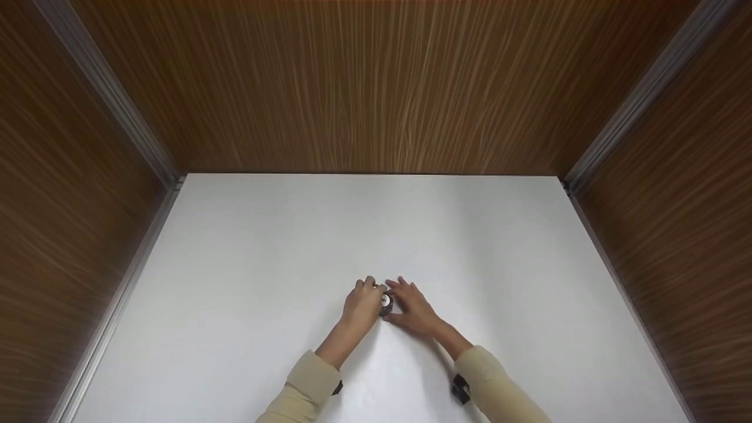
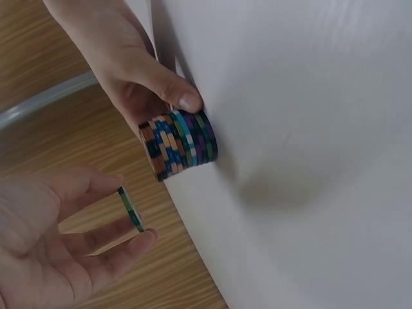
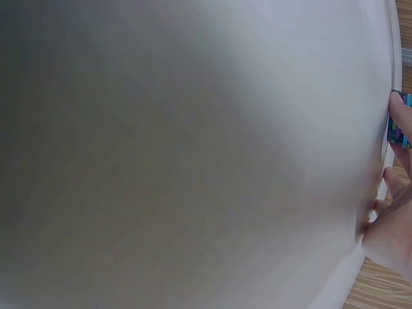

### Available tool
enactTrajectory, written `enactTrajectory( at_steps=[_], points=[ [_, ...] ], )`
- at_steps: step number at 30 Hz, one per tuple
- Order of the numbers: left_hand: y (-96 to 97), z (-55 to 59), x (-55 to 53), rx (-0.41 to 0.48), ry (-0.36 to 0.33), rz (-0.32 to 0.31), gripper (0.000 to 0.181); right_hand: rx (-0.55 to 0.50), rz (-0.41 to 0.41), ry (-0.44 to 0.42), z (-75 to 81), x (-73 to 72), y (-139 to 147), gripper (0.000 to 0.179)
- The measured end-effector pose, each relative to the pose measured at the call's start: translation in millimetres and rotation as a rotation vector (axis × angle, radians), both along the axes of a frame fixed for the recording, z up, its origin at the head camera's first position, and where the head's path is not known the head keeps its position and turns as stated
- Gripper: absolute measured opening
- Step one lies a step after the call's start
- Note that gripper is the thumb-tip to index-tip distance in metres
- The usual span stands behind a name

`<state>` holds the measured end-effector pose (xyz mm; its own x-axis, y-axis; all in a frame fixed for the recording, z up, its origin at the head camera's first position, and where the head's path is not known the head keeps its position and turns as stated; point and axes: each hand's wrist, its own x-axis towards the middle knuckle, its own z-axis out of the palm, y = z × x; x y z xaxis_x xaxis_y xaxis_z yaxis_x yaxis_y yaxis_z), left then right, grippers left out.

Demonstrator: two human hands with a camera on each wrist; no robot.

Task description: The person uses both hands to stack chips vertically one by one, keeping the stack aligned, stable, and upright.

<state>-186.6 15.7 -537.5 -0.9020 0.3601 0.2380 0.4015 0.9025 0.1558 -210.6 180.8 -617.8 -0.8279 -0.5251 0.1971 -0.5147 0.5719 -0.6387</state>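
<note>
A stack of multicoloured poker chips [image 1: 385,302] stands on the white tabletop between the two hands. In the left wrist view the stack [image 2: 179,145] shows orange, blue, green and purple edges. My right hand [image 1: 414,308] steadies it from the right side, its thumb [image 2: 183,96] and fingers around the lower chips. Just off the top of the stack, my left hand [image 1: 361,305] pinches a single green poker chip [image 2: 131,209] by its edge, apart from the others. Only part of the stack [image 3: 400,122] appears at the right border of the right wrist view.
The white tabletop [image 1: 264,247] spreads around the hands. Wood-grained panels [image 1: 364,88] rise behind it and on both sides, with grey metal rails [image 1: 117,100] at the corners. A black wrist device [image 1: 461,389] sits at the right sleeve.
</note>
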Motion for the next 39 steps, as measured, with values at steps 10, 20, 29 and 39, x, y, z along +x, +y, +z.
enactTrajectory(
  at_steps=[10,20,29,39],
  points=[
    [15.1,-0.7,7.9,-0.079,0.095,-0.043,0.02,0.017,0.0,-0.033,3.1,1.2,1.2,0.063],
    [21.6,-4.5,9.0,-0.114,0.153,-0.045,0.024,-0.029,0.015,0.012,-0.2,-1.0,2.9,0.054],
    [21.3,-13.4,9.9,-0.132,0.2,-0.049,0.023,-0.034,0.022,0.045,-3.1,-2.3,2.4,0.06],
    [19.7,-17.3,10.7,-0.143,0.214,-0.059,0.017,-0.028,0.042,-0.008,0.1,-1.9,2.1,0.052]
  ],
)
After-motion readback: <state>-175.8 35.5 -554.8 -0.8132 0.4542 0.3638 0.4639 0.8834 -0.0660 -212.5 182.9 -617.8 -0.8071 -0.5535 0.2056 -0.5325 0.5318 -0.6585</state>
